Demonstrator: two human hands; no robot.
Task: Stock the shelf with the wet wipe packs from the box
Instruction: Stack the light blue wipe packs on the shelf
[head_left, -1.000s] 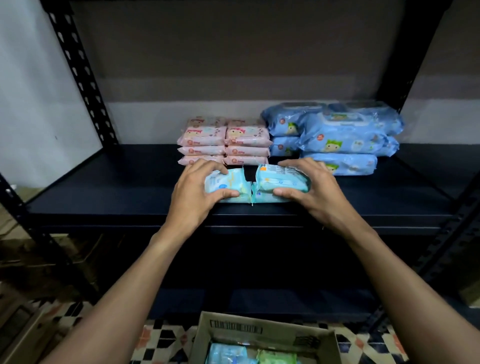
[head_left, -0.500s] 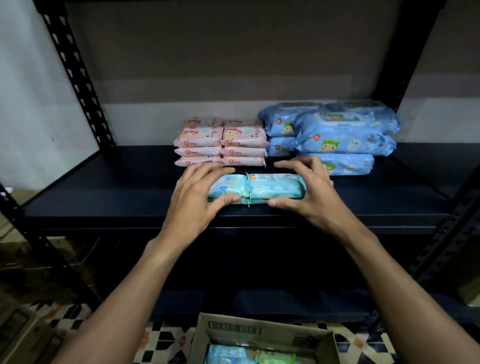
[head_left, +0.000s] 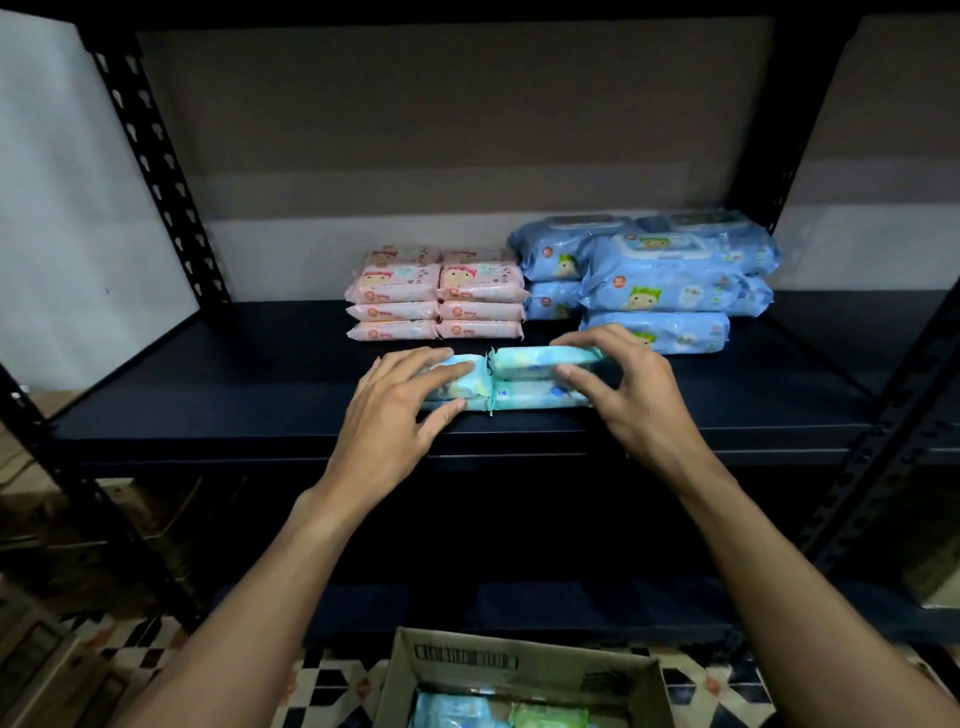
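Head camera, looking forward and down at a dark metal shelf (head_left: 234, 374). Both arms reach in from the bottom of the frame.

The left hand (head_left: 395, 415) and right hand (head_left: 628, 400) clasp a pair of teal wet wipe packs (head_left: 524, 384) set end to end. On each side the fingers lie over the top and the thumb presses the front face. At least the right side looks two packs deep.

A second ago these packs are tipped up towards each other in a shallow V, above the board. Now they lie flat and level on the shelf, near its front edge. They sit just in front of the stacked pink packs (head_left: 436, 296), with the bigger blue packs (head_left: 660, 280) behind and to the right.

This batch appears to have landed, but the hands have not let go. It may still need a push back towards the pink stack.

At the bottom edge, an open cardboard box (head_left: 467, 660) stands on a patterned tile floor. More packs (head_left: 498, 714), teal and green, show inside it, so stocking is not finished.
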